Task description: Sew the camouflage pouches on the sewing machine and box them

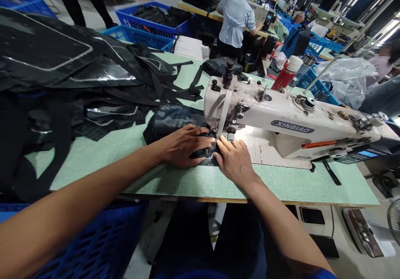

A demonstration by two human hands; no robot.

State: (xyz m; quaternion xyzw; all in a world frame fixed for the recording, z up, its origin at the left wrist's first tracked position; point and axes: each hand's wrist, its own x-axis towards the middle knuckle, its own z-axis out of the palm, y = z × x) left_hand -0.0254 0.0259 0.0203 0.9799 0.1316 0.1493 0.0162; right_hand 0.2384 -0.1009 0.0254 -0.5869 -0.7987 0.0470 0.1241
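A dark camouflage fabric piece lies under the head of a white sewing machine marked XINBIAO. My left hand rests on this fabric, its fingers stretched out and spread toward the needle area. To the right of the presser area, my right hand lies palm down, with thumb and fingers apart at the fabric's right edge. Both hands are close together, fingertips only a little apart. The needle tip is hidden behind the machine's parts and my fingers.
Black camouflage pieces with straps are heaped on the left of the green table. Blue crates stand behind, another blue crate below left. Dark tweezers lie right. A person works at another machine.
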